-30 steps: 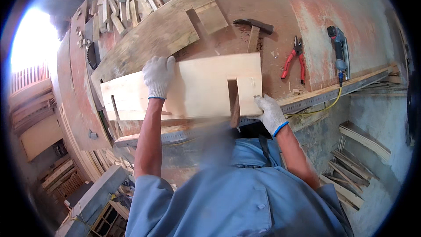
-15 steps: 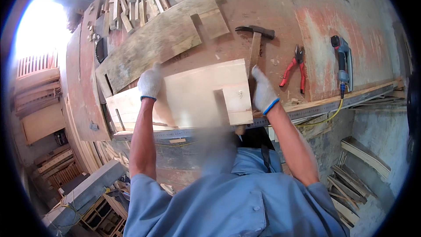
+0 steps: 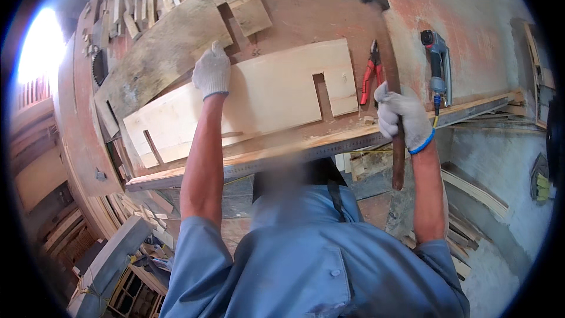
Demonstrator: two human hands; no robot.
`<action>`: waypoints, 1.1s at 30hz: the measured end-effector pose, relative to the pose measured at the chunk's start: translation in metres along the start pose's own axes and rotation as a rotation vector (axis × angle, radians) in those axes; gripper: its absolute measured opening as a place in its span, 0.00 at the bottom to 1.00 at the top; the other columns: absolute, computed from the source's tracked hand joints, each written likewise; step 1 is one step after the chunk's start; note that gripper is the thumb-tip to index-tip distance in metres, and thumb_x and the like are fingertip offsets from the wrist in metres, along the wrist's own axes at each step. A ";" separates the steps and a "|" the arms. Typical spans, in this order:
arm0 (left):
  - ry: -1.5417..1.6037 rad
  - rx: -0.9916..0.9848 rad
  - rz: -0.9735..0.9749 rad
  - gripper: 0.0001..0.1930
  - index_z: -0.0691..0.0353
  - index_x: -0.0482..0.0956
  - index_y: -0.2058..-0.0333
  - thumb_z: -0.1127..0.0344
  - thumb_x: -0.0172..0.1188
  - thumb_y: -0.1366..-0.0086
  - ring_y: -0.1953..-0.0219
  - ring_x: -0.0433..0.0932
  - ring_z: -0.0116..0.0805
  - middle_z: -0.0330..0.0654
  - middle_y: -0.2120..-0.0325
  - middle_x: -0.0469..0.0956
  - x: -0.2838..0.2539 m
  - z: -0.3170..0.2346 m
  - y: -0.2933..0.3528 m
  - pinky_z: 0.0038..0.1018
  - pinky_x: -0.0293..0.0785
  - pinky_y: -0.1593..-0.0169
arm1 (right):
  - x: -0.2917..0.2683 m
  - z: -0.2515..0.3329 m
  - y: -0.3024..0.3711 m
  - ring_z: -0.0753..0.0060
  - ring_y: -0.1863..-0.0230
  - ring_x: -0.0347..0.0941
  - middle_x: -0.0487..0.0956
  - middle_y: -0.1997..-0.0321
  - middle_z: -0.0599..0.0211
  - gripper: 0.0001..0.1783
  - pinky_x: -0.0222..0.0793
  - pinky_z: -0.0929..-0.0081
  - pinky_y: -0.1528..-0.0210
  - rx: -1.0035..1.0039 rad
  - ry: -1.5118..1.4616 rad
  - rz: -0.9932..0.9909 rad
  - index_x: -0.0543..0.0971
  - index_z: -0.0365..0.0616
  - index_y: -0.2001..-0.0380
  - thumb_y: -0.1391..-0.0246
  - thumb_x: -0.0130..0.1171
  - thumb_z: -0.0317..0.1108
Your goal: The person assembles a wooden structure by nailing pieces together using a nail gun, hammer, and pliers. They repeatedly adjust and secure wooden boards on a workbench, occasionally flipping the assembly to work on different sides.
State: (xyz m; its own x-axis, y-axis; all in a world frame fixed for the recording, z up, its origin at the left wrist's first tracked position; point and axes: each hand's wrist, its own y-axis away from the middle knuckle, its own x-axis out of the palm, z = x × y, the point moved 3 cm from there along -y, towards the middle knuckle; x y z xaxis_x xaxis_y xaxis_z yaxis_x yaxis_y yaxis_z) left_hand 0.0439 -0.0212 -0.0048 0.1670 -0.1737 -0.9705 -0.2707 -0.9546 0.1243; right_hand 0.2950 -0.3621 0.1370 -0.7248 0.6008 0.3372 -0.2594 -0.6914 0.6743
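My right hand [image 3: 406, 116], in a white glove with a blue cuff, is closed around the wooden handle of a claw hammer [image 3: 393, 62]. The hammer is raised, its dark head pointing away from me and slightly blurred. My left hand [image 3: 212, 72], gloved too, rests at the far edge of a pale wooden board [image 3: 271, 91]. Its fingers are curled in, and what they hold, if anything, is hidden. The pale board lies flat on the workbench, with a slot cut near each end. Just beyond it lies a darker, weathered slotted board [image 3: 170, 38].
Red-handled pliers [image 3: 371, 76] lie right of the pale board. Farther right is an air nail gun [image 3: 436, 68] with a yellow hose. A wooden strip with a steel ruler [image 3: 353, 141] lines the bench's near edge. Offcuts [image 3: 144, 6] pile up at the far left.
My right hand has taken hold of the hammer and lifted it off the bench. The pale board now lies farther from the near edge. My left hand's fingers have curled in.
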 end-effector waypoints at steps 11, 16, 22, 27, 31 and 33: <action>0.011 0.598 -0.163 0.28 0.51 0.70 0.31 0.53 0.50 0.26 0.25 0.57 0.58 0.54 0.28 0.63 0.035 -0.014 0.103 0.54 0.42 0.22 | -0.030 -0.071 0.048 0.85 0.83 0.65 0.72 0.79 0.77 0.08 0.60 0.79 0.82 0.171 0.470 -0.561 0.79 0.41 0.65 0.36 0.62 0.34; -0.010 0.580 -0.136 0.27 0.52 0.71 0.32 0.53 0.51 0.27 0.25 0.58 0.59 0.55 0.29 0.64 0.030 -0.019 0.102 0.54 0.44 0.23 | -0.026 -0.074 0.067 0.72 0.74 0.77 0.80 0.76 0.65 0.15 0.71 0.68 0.69 0.015 0.699 -0.628 0.82 0.35 0.65 0.38 0.65 0.39; -0.010 0.588 -0.143 0.28 0.53 0.71 0.31 0.54 0.51 0.27 0.25 0.57 0.59 0.55 0.29 0.64 0.037 -0.015 0.096 0.54 0.43 0.22 | -0.028 -0.094 0.064 0.36 0.60 0.80 0.83 0.67 0.43 0.18 0.74 0.59 0.58 0.154 1.236 -0.519 0.83 0.37 0.59 0.41 0.65 0.43; 0.045 0.611 -0.159 0.30 0.50 0.67 0.28 0.54 0.52 0.26 0.23 0.54 0.54 0.51 0.26 0.60 0.038 -0.007 0.099 0.52 0.41 0.21 | -0.034 -0.123 0.055 0.41 0.57 0.83 0.84 0.64 0.41 0.19 0.75 0.58 0.56 -0.022 1.031 -0.688 0.84 0.37 0.56 0.39 0.64 0.44; 0.173 0.637 -0.131 0.28 0.61 0.72 0.35 0.59 0.58 0.32 0.26 0.57 0.65 0.65 0.32 0.64 0.056 0.013 0.091 0.57 0.47 0.23 | -0.081 -0.142 0.040 0.66 0.72 0.74 0.80 0.75 0.58 0.17 0.70 0.60 0.65 0.132 1.113 -0.580 0.82 0.33 0.63 0.41 0.62 0.41; 0.444 0.580 -0.238 0.23 0.61 0.77 0.42 0.60 0.59 0.34 0.30 0.64 0.62 0.63 0.38 0.72 0.037 0.012 0.100 0.54 0.55 0.25 | -0.108 -0.148 0.052 0.76 0.79 0.68 0.72 0.79 0.74 0.12 0.63 0.68 0.74 0.248 0.915 -0.655 0.78 0.39 0.71 0.42 0.66 0.37</action>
State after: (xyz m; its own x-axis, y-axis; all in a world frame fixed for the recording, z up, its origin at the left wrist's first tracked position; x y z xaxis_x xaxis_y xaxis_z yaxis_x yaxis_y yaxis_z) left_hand 0.0122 -0.1199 -0.0310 0.6148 -0.1772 -0.7685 -0.6134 -0.7199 -0.3247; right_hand 0.2656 -0.5223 0.0378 -0.7155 0.2296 -0.6599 -0.6980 -0.1948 0.6891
